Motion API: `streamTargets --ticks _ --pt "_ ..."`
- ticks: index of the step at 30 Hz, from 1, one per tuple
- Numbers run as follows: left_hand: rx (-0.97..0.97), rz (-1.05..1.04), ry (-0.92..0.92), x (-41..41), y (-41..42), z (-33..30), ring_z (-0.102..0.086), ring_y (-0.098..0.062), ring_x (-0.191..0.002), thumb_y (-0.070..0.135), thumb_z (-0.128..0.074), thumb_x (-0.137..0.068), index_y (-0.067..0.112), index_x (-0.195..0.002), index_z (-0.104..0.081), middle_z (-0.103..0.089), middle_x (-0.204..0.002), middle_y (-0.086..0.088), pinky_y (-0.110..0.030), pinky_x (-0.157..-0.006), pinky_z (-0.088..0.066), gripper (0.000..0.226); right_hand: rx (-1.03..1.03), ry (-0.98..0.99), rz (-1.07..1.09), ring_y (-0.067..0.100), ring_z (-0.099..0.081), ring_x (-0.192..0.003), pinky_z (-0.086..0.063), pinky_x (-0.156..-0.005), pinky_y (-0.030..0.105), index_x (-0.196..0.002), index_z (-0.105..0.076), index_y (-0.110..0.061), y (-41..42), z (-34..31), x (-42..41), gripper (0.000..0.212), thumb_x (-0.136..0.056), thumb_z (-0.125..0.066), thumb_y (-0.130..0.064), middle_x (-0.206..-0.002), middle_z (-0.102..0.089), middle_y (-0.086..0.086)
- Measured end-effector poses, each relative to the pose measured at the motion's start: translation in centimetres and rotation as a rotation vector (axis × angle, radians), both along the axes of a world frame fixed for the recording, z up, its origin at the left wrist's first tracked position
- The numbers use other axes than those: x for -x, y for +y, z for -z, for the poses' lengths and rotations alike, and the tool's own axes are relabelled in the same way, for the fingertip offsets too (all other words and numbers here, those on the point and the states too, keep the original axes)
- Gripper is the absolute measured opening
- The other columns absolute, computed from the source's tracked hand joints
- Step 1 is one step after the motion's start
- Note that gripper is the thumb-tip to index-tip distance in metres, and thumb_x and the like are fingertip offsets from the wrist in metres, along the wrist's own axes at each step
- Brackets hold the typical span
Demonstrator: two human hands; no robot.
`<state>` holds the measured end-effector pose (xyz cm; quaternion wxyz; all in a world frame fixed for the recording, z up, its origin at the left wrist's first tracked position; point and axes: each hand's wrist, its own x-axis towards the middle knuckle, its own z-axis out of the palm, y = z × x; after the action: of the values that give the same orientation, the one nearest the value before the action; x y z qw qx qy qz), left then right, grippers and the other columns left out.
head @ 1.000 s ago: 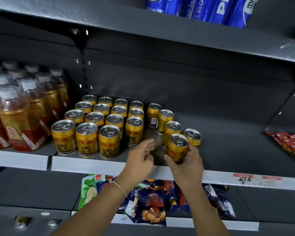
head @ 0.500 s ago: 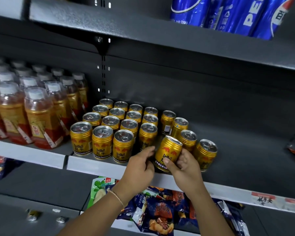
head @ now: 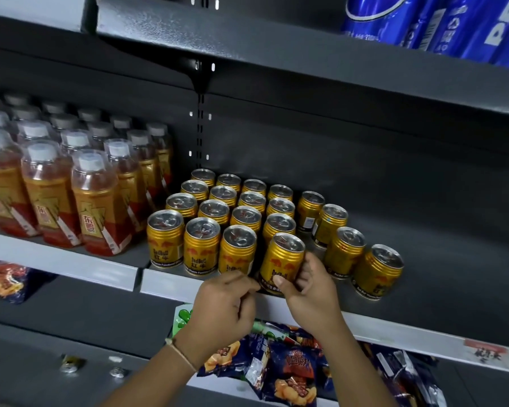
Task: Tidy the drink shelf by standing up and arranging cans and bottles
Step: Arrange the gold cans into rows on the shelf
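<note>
While the right hand (head: 312, 286) clasps one gold can (head: 282, 262), twenty cans (head: 218, 212) stand; left hand (head: 224, 306) loosely curled, empty.

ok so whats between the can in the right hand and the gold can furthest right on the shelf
One upright gold can stands between the held can, gripped by the right hand, and the rightmost can. The head view shows it.

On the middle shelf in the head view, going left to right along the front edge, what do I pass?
Clear plastic bottles of amber drink with white caps → three upright gold cans in a front row → the gold can gripped by the right hand → two loose gold cans off to the right.
</note>
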<state>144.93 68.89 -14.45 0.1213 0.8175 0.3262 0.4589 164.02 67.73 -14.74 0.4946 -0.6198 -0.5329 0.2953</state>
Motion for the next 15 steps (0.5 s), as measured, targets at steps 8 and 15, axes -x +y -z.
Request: streamTargets --ticks 8,15 --pt "0.025 0.060 -0.034 1.0 1.7 1.3 -0.065 -0.013 -0.068 0.013 -0.049 -0.077 0.009 -0.082 -0.075 -0.070 -0.081 0.001 -0.027 -0.058 -0.055 0.027 0.002 -0.087 0.047 0.010 -0.061 -0.123 -0.051 -0.107 0.040 -0.148 -0.043 -0.027 -0.5 -0.2 1.3 0.075 -0.084 -0.081 -0.014 -0.142 -0.054 0.000" --pt "0.049 0.135 -0.103 1.3 2.3 2.2 -0.063 -0.013 -0.068 0.011 -0.049 -0.076 0.009 -0.080 -0.072 -0.067 -0.078 0.001 -0.027 -0.058 -0.053 0.024 0.010 -0.129 0.079 0.011 -0.061 -0.122 -0.051 -0.106 0.040 -0.150 -0.043 -0.025 -0.7 -0.5 1.7 0.077 -0.084 -0.081 -0.013 -0.143 -0.055 0.004"
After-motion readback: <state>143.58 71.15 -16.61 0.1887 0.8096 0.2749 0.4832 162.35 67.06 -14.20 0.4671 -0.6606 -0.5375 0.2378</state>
